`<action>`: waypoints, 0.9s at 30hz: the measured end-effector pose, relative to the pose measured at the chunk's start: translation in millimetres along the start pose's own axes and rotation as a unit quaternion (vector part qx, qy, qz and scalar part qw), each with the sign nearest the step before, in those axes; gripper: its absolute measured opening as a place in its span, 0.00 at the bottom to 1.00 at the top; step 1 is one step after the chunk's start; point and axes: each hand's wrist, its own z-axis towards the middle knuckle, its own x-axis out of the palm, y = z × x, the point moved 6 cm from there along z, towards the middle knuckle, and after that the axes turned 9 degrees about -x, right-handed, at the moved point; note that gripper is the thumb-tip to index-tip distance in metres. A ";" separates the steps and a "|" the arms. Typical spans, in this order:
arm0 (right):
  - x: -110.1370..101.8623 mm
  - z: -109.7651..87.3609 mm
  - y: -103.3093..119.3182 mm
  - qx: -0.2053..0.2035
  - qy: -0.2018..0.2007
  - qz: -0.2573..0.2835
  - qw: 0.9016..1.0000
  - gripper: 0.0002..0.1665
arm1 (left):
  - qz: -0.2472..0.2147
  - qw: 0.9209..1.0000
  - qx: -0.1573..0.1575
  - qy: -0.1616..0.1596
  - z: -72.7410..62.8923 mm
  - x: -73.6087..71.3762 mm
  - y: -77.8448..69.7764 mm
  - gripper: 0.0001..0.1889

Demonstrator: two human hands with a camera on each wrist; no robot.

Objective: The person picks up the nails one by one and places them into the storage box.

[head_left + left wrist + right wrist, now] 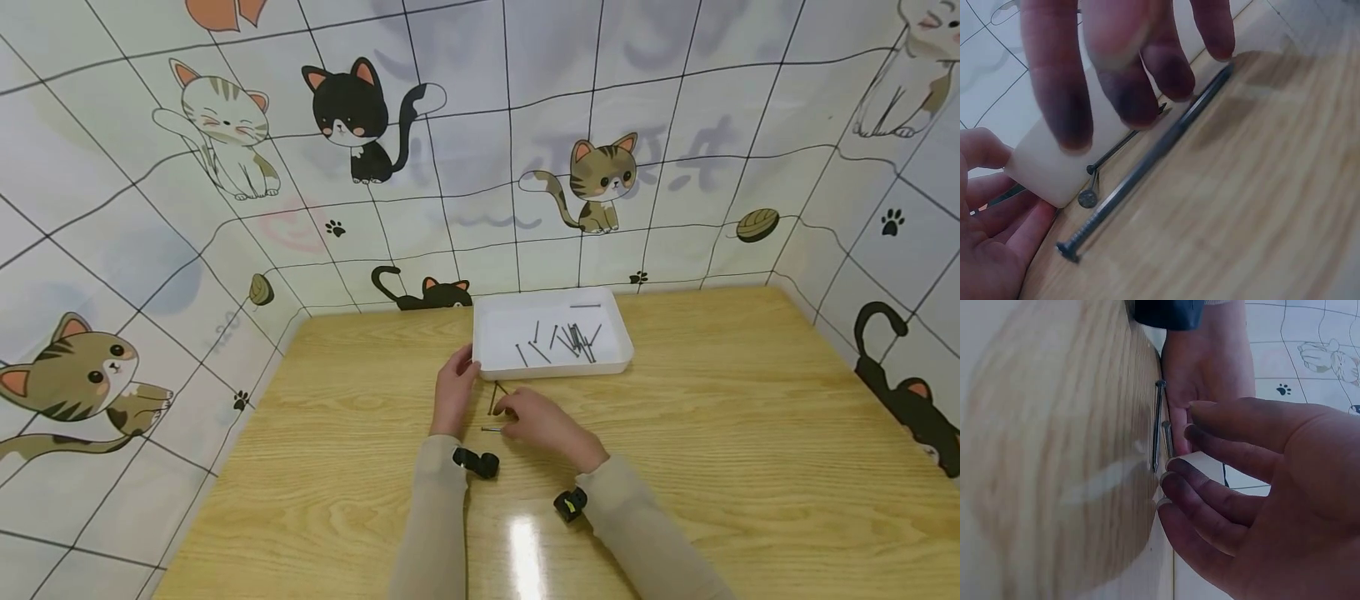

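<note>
My left hand (pixel 453 392) holds the near left corner of a white tray (pixel 555 372), its fingers against the wall. In front of the tray my right hand (pixel 546 423) hangs low over the table, fingers loosely bent and nothing between thumb and fingertips. Beneath it in the left wrist view a long metal nail (pixel 1141 172) lies on the wood, head towards the left hand. Closer to the tray rest two more nails, one a thin dark nail (pixel 1119 150), the other with its round nail head (pixel 1087 199) facing the camera. Inside the tray lie several loose nails (pixel 576 340).
The wooden table (pixel 360 375) runs to a back wall (pixel 480 192) covered with a cat-printed sheet, which also covers both sides. Both wrists carry small black cameras, one on the left wrist (pixel 476 462) and one on the right wrist (pixel 571 504).
</note>
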 end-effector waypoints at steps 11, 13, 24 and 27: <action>7.7 -1.7 11.7 0.002 0.011 -0.037 0.999 0.19 | -0.001 1.000 -0.009 -0.001 1.1 -0.5 2.3 0.22; 9.0 -1.2 11.5 0.004 0.011 -0.041 0.999 0.20 | 0.000 1.000 -0.009 -0.002 1.6 -0.2 2.7 0.22; 10.8 -0.7 14.3 -0.025 -0.008 -0.059 0.998 0.16 | -0.014 1.000 -0.012 0.007 -0.5 -0.2 0.3 0.21; 10.9 0.0 14.7 -0.034 -0.007 -0.060 0.998 0.15 | -0.014 1.000 -0.015 0.016 -8.4 -1.0 -11.4 0.21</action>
